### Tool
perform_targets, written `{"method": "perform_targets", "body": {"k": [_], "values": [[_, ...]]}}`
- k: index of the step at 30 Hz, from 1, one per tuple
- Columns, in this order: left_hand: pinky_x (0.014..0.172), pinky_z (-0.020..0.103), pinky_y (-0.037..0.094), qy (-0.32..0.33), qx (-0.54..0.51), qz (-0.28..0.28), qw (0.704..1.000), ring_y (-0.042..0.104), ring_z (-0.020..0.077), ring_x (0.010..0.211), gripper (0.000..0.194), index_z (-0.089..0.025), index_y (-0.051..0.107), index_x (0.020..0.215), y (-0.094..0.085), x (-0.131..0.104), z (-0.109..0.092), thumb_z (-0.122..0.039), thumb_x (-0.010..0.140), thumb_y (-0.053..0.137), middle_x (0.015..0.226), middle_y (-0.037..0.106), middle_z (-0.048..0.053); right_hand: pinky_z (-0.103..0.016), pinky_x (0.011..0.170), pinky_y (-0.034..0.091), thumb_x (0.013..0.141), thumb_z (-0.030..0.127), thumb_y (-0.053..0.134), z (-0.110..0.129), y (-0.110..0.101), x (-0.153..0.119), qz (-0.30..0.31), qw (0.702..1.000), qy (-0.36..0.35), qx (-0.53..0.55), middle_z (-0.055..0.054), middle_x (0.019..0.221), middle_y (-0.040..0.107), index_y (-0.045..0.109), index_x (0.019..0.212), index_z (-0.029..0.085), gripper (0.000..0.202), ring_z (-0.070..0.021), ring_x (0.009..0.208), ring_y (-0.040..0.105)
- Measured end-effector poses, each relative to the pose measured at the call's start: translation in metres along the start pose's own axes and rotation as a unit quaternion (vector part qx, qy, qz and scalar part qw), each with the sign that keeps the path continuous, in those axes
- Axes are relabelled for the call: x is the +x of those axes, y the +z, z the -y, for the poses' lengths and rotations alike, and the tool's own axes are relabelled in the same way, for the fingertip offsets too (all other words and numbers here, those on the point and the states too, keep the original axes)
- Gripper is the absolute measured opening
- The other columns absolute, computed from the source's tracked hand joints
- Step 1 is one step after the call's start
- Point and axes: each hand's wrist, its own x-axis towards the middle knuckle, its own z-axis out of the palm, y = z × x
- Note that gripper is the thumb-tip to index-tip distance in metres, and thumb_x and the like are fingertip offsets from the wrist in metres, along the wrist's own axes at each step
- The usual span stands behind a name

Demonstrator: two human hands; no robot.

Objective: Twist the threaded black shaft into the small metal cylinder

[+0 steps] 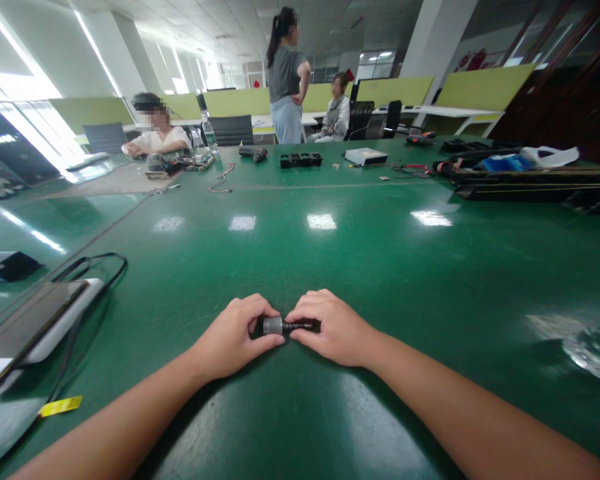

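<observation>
On the green tabletop right in front of me lies a small tool part: a grey metal cylinder point(273, 325) in line with a thin dark ridged rod point(300, 326). My left hand point(235, 333) grips the cylinder from the left, thumb on the near side and fingers on the far side. From the right, my right hand point(329, 328) closes thumb and fingers about the rod. The two hands face each other with a narrow gap between their fingertips. Both outer ends of the part are partly hidden by my hands, and its exact kind is unclear.
At left lies a phone point(30, 317) on a white object beside a black cable point(73, 340) with a yellow tag point(61, 407). A glass dish point(597, 350) stands at right. Along the far edge are a power drill point(253, 154), a black tray point(301, 160) and a white box point(365, 157). People are beyond.
</observation>
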Motion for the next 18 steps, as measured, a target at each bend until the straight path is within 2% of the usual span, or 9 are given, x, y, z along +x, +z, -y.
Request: {"method": "perform_targets", "body": {"k": [18], "values": [[0.070,0.028,0.037,-0.006,0.000,0.006,1.000,0.053,0.0163,0.074,0.023,-0.021,0.065,0.098,-0.0007,0.0003,0.0001,-0.041,0.086,0.068,0.085,0.061,0.000,-0.033,0.079,0.039,0.077,0.016,0.071,0.0004,-0.0026,-0.0009,-0.008,1.000,0.007,0.011,0.000,0.080,0.068,0.071,0.088,0.020,0.012,-0.0164,0.080,0.060]]}}
